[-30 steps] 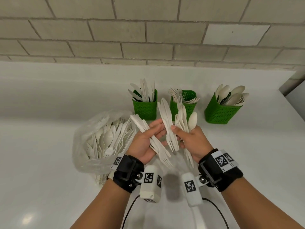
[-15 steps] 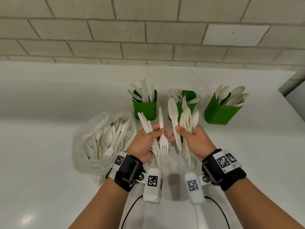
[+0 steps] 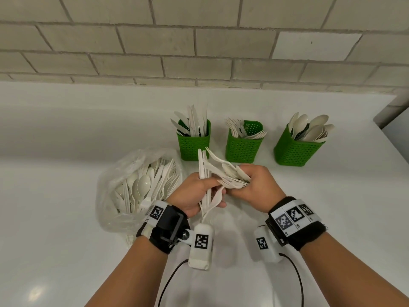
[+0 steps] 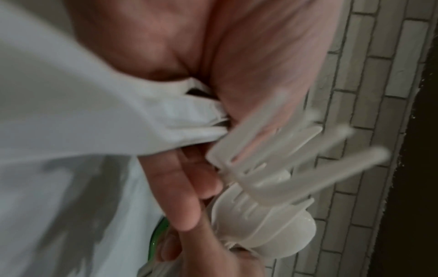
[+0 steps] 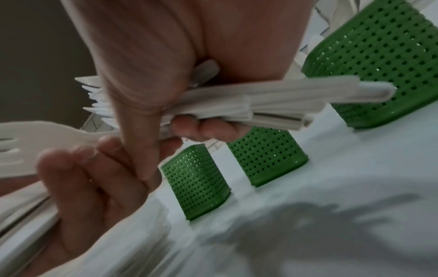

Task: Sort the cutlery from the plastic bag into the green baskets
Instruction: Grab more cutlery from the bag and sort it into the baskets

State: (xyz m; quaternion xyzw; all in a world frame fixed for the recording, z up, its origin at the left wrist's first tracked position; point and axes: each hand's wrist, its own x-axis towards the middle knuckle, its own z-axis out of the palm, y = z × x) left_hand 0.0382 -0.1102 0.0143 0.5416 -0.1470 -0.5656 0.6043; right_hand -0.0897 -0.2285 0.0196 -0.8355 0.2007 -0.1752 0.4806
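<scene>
1. Head view: the left hand (image 3: 194, 196) grips a bunch of cutlery (image 3: 204, 173) upright, and the right hand (image 3: 254, 185) is curled round a fanned bunch, above the counter just in front of the baskets (image 3: 193, 145). More sits in the bag (image 3: 115, 173). My guess is it's light, stiff, slick plastic, so grab the handles.
2. Left wrist: blurry, but fork tines (image 4: 272, 165) stick out past the fingers (image 4: 187, 196).
3. Right wrist: fingers (image 5: 206, 129) squeeze the handles (image 5: 272, 105) mid-length, ends poking out towards the baskets.

White cutlery (image 3: 230, 177); 3 green baskets (image 3: 243, 147)
</scene>
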